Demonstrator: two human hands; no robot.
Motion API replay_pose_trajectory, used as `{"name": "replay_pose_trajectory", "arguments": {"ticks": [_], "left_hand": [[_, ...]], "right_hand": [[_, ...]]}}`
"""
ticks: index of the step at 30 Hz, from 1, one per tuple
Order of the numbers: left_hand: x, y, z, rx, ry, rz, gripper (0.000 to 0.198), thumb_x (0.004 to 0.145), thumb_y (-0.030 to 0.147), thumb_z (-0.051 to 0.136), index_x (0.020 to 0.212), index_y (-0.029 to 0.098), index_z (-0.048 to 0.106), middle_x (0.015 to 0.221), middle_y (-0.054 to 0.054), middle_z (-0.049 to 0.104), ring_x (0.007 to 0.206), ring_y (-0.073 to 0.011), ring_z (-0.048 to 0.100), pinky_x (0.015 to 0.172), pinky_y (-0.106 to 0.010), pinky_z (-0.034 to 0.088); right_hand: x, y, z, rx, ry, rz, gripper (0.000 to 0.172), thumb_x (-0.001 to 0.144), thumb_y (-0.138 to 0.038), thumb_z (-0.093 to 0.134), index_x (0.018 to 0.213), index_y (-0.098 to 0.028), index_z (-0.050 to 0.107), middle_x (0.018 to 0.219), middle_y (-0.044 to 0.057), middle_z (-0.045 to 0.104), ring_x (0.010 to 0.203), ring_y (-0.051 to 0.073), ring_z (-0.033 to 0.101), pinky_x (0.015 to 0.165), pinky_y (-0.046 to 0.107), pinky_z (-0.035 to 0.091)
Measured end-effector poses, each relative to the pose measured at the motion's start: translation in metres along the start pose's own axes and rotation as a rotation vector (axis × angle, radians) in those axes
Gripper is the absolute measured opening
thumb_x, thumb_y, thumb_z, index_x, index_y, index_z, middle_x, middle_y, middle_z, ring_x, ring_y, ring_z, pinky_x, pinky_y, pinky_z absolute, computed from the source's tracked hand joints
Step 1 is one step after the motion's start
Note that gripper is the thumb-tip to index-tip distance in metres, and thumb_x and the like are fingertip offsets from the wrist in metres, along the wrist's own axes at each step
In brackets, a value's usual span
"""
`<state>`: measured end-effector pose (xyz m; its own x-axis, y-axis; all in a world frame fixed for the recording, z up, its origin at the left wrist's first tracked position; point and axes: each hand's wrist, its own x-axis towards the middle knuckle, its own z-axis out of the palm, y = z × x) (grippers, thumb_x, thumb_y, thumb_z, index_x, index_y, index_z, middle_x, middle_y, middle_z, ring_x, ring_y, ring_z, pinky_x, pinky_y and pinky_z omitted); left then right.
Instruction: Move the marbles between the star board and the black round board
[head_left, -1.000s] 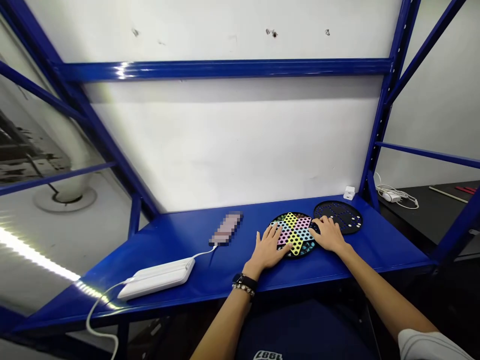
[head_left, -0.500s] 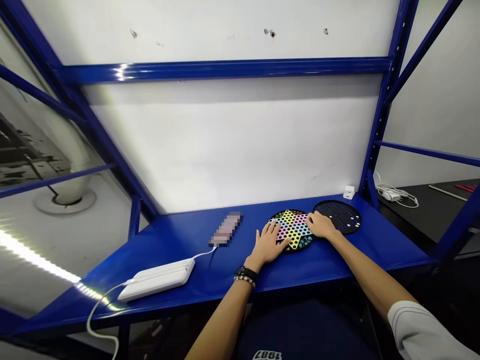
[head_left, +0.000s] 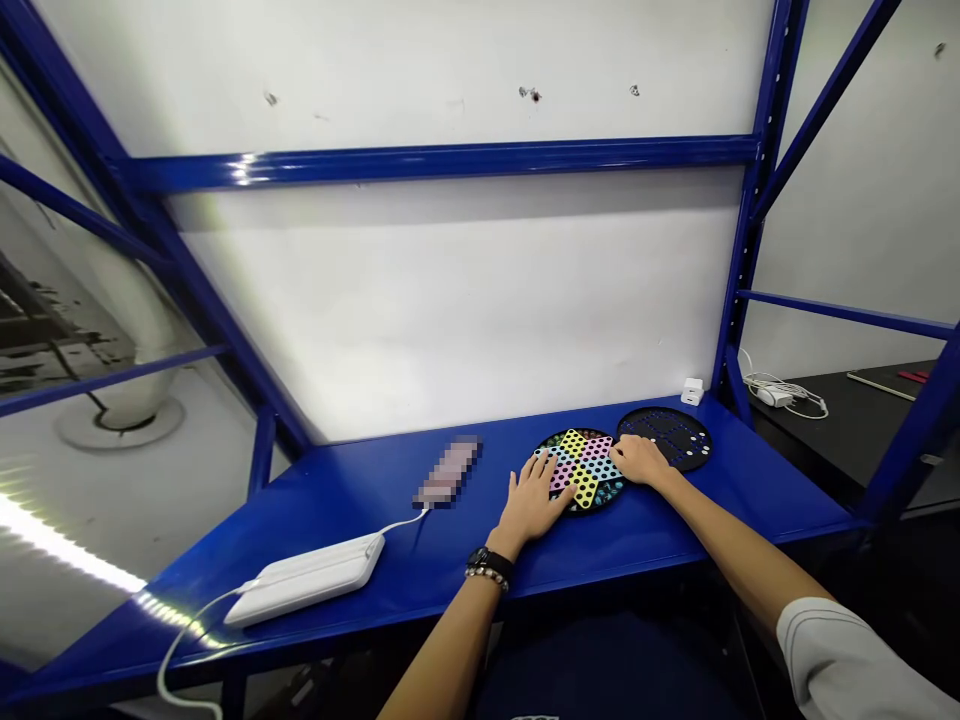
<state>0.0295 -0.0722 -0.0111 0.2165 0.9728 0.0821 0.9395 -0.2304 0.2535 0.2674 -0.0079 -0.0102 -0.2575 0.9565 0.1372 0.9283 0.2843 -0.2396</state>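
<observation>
A round Chinese checkers board [head_left: 576,470] with a star of yellow, pink and light-blue holed sections lies flat on the blue shelf. Spread fingers of my left hand [head_left: 532,500] rest on its left side, the thumb along its near edge. At the board's right edge my right hand [head_left: 640,460] has its fingers curled closed on the rim; the fingertips are partly hidden. Just behind and right of that hand sits a round black tray [head_left: 679,448] with blue markings and several small white pieces.
On the blue shelf [head_left: 330,520] a blurred-out phone [head_left: 451,472] is cabled to a white power bank [head_left: 307,580] at the left. A white charger [head_left: 692,391] stands in the back right corner. Blue rack posts [head_left: 739,230] frame the sides; a dark table [head_left: 870,415] holds a coiled cable.
The camera view has tilted slightly, so the shelf and board sit a little lower in the picture. Both hands keep nearly the same places on the board.
</observation>
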Motion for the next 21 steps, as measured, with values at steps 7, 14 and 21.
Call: {"name": "replay_pose_trajectory", "arguments": {"ticks": [7, 14, 21], "left_hand": [[0.0001, -0.0025, 0.0028, 0.016, 0.014, 0.008, 0.077, 0.091, 0.071, 0.024, 0.152, 0.024, 0.027, 0.161, -0.007, 0.019, 0.148, -0.0306, 0.015, 0.115, -0.061, 0.018], [-0.0007, -0.0011, 0.0025, 0.016, 0.026, 0.009, 0.075, 0.092, 0.069, 0.023, 0.152, 0.024, 0.027, 0.161, -0.007, 0.021, 0.148, -0.0298, 0.017, 0.116, -0.061, 0.017], [-0.0019, -0.0044, 0.005, 0.017, 0.06, 0.026, 0.069, 0.094, 0.064, 0.027, 0.15, 0.024, 0.03, 0.159, -0.008, 0.025, 0.146, -0.0293, 0.022, 0.116, -0.058, 0.019]], "right_hand": [[-0.0007, -0.0016, 0.0017, 0.006, 0.038, 0.051, 0.048, 0.096, -0.035, 0.034, 0.069, -0.017, 0.07, 0.078, 0.009, 0.07, 0.07, 0.018, 0.062, 0.064, 0.026, 0.034], [-0.0054, -0.0036, 0.0015, 0.016, 0.066, 0.119, 0.053, 0.098, -0.042, 0.03, 0.081, -0.017, 0.073, 0.087, 0.012, 0.072, 0.079, 0.02, 0.065, 0.07, 0.027, 0.039], [-0.0043, -0.0012, 0.0015, 0.146, 0.176, 0.182, 0.062, 0.1, -0.044, 0.022, 0.071, -0.018, 0.069, 0.073, 0.009, 0.069, 0.068, 0.019, 0.063, 0.063, 0.027, 0.036]]}}
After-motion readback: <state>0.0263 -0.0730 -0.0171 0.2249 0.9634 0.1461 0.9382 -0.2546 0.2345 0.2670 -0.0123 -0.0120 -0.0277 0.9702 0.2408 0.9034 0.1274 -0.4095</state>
